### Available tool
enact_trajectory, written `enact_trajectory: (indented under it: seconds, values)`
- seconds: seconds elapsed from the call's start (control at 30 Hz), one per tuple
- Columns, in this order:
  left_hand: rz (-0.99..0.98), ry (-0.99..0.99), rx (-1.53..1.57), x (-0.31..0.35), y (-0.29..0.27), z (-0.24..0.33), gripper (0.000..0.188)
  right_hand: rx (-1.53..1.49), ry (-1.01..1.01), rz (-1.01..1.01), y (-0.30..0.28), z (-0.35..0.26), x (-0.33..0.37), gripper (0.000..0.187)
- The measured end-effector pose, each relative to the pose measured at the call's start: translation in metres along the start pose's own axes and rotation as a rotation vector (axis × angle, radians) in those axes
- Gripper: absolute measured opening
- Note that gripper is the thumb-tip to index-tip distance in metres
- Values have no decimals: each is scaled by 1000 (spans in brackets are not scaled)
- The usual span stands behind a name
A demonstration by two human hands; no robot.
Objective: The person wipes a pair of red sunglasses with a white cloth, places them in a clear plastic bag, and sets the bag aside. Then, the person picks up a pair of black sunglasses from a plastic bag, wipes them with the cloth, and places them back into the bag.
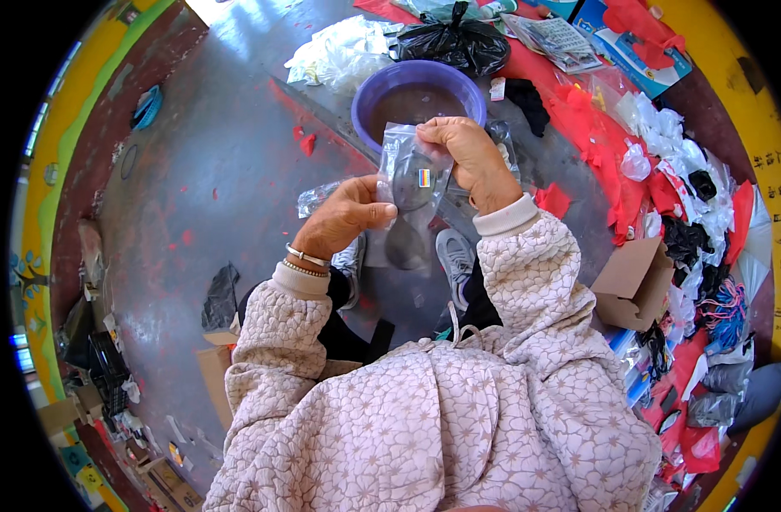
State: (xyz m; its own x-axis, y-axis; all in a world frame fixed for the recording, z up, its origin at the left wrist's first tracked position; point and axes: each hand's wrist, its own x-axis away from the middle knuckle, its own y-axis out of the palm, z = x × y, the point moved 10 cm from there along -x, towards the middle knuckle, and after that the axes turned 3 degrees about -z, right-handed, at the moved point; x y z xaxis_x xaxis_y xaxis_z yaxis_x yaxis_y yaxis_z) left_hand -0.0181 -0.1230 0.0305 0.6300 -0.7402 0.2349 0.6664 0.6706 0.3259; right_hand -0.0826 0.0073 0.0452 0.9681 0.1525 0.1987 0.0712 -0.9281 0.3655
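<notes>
Between my two hands hangs a clear plastic bag [399,154]. In it shows what looks like a pair of sunglasses [403,243], with two dark rounded lenses, one above the other. A small striped sticker [424,177] sits on the upper lens. My left hand [349,207] pinches the bag's left edge, thumb pointing toward the lenses. With fingers closed, my right hand [469,155] grips its upper right corner. Another clear plastic bag [318,198] lies on the floor, partly behind my left hand.
A purple basin [365,94] with murky water stands just beyond my hands. Behind it are a black tied bag [454,44] and white plastic bags [339,55]. An open cardboard box [633,286] and heaped plastic and red cloth [603,171] lie at right. My shoes [455,260] are below the bag.
</notes>
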Motion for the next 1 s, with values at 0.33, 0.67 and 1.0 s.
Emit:
enact_trajectory:
  seconds: [0.33, 0.67, 1.0]
  values:
    - [179, -65, 462, 15, -7, -23, 51, 270, -112, 52, 7, -13, 4, 9]
    - [37, 18, 213, 10, 22, 11, 57, 842, -636, 392, 6, -52, 16, 15]
    - [181, 104, 260, -2, -18, 15, 54, 202, -346, 480, -192, -95, 49, 19]
